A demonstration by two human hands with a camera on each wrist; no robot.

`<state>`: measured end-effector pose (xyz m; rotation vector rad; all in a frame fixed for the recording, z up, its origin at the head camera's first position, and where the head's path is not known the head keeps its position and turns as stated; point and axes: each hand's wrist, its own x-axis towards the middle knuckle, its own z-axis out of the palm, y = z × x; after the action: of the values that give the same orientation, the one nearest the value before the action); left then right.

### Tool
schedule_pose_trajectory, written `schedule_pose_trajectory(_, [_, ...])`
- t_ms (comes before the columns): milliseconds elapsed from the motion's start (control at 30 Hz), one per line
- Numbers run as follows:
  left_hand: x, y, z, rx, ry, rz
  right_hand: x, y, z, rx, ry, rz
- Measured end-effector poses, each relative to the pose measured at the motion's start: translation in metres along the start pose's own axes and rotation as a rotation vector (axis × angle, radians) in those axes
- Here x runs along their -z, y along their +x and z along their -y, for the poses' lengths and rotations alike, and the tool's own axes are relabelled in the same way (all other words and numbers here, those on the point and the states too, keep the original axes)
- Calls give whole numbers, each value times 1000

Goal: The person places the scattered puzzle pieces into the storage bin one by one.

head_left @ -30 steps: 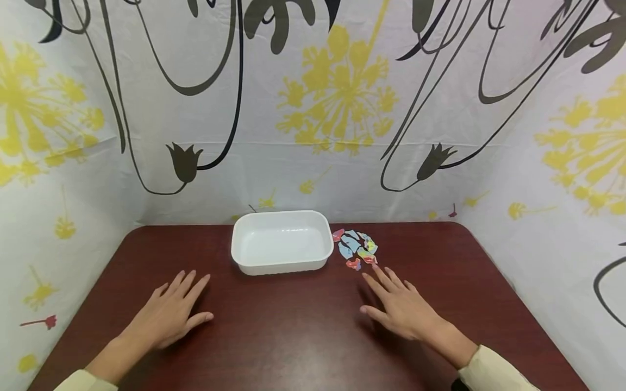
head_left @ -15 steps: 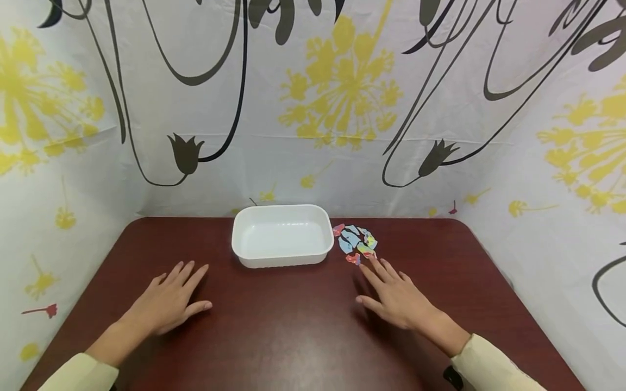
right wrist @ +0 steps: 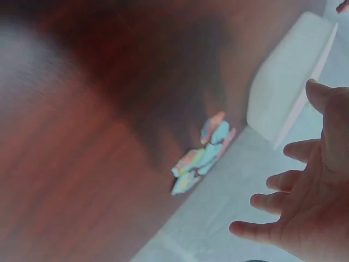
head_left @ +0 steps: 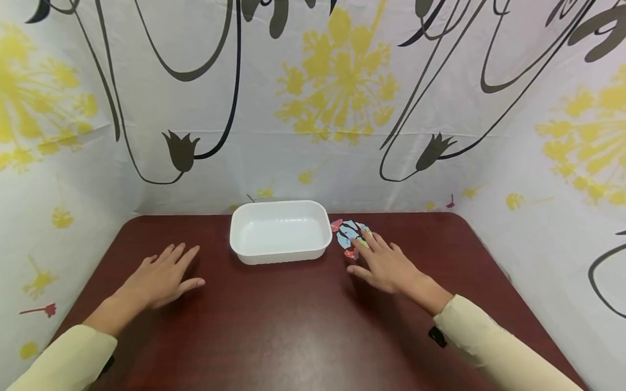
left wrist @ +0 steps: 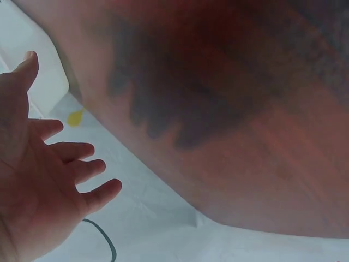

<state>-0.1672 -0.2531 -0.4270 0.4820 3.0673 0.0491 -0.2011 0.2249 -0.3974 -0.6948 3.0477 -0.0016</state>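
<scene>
My right hand [head_left: 386,266] hovers above the table with fingers spread, its fingertips in front of several torn paper-like pieces [head_left: 348,232] in light blue, red and yellow. In the right wrist view those coloured pieces [right wrist: 208,153] lie in a loose cluster, apart from the palm [right wrist: 313,191], which holds nothing. My left hand [head_left: 158,277] is over the left part of the table, fingers extended and nothing in them. A white rectangular dish [head_left: 281,255] stands at the back between both hands. From the left wrist, the left hand [left wrist: 43,174] shows a bare palm and a shadow beyond it.
The dark red-brown table [head_left: 274,326] has rounded back corners. White cloth [head_left: 274,163] with yellow and grey plant prints hangs behind it and at both sides. The dish's right end is close beside the coloured pieces.
Both hands have moved forward over the table. The right fingers now cover part of the coloured pieces in the head view. The dish and pieces have stayed in place on the table.
</scene>
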Motion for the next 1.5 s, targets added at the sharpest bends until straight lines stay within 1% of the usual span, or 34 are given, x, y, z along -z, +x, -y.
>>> schedule_pose_trajectory(100, [5, 7, 6, 19, -18, 21, 5, 14, -2, -6, -2, -1])
schedule_pose_trajectory(167, [7, 13, 9, 31, -36, 44, 8, 23, -6, -23, 23, 24])
schedule_pose_trajectory(300, [11, 29, 14, 49, -66, 75, 10, 42, -18, -87, 132, 76])
schedule_pose_trajectory(400, [14, 43, 16, 63, -93, 77, 12, 56, -29, -147, 226, 98])
schedule_pose_trajectory(500, [16, 56, 20, 86, -151, 78, 12, 66, -40, -180, 281, 118])
schedule_pose_trajectory(667, [14, 75, 28, 146, -294, 78, 12, 83, -49, -164, 317, 123])
schedule_pose_trajectory(733, [13, 79, 32, 179, -350, 89, 12, 90, -50, -159, 329, 125])
schedule_pose_trajectory(833, [13, 84, 35, 230, -432, 103, 13, 100, -50, -174, 358, 135])
schedule_pose_trajectory(933, [16, 90, 34, 265, -511, 105, 15, 108, -51, -221, 420, 175])
schedule_pose_trajectory(1000, [19, 96, 32, 286, -558, 115, 17, 112, -52, -263, 484, 202])
schedule_pose_trajectory(1100, [26, 102, 29, 324, -633, 152, 19, 116, -55, -325, 577, 231])
schedule_pose_trajectory(1167, [30, 106, 26, 360, -701, 187, 18, 120, -57, -380, 643, 248])
schedule_pose_trajectory(1300, [39, 107, 18, 461, -885, 260, 15, 126, -59, -474, 785, 293])
schedule_pose_trajectory(1367, [42, 107, 14, 518, -973, 291, 14, 128, -58, -505, 848, 312])
schedule_pose_trajectory(1433, [44, 109, 9, 575, -1054, 306, 12, 130, -56, -524, 881, 325])
schedule_pose_trajectory(1500, [45, 112, 4, 628, -1131, 305, 9, 131, -54, -539, 890, 328])
